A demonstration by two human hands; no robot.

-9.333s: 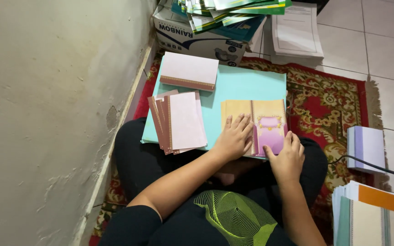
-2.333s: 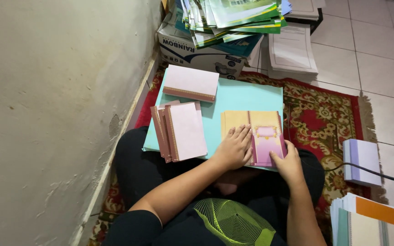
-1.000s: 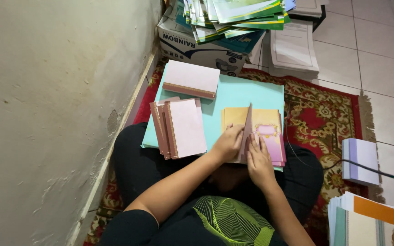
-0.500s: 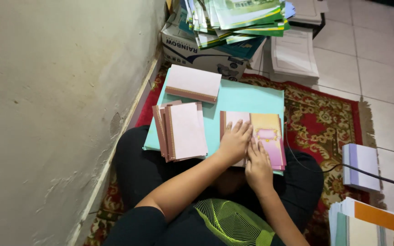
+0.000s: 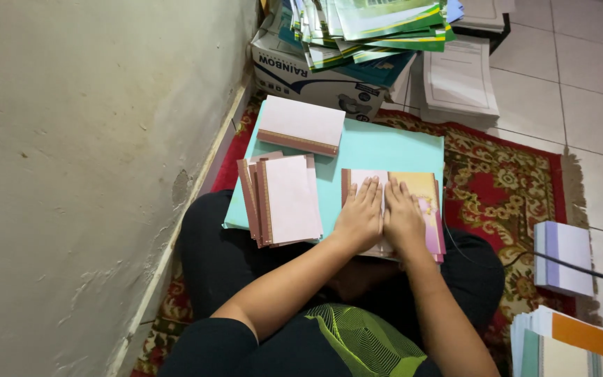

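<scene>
Lying open on the teal board [image 5: 378,150] across the person's lap, the booklet [image 5: 420,192] is being pressed flat by the left hand [image 5: 361,216] and right hand [image 5: 403,220], side by side, palms down, fingers extended, gripping nothing. Pink booklets [image 5: 284,199] are sitting stacked just beside it; another stack [image 5: 301,124] is resting farther back.

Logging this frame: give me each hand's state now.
Left hand: open, flat on the card.
Right hand: open, flat on the same card.
</scene>
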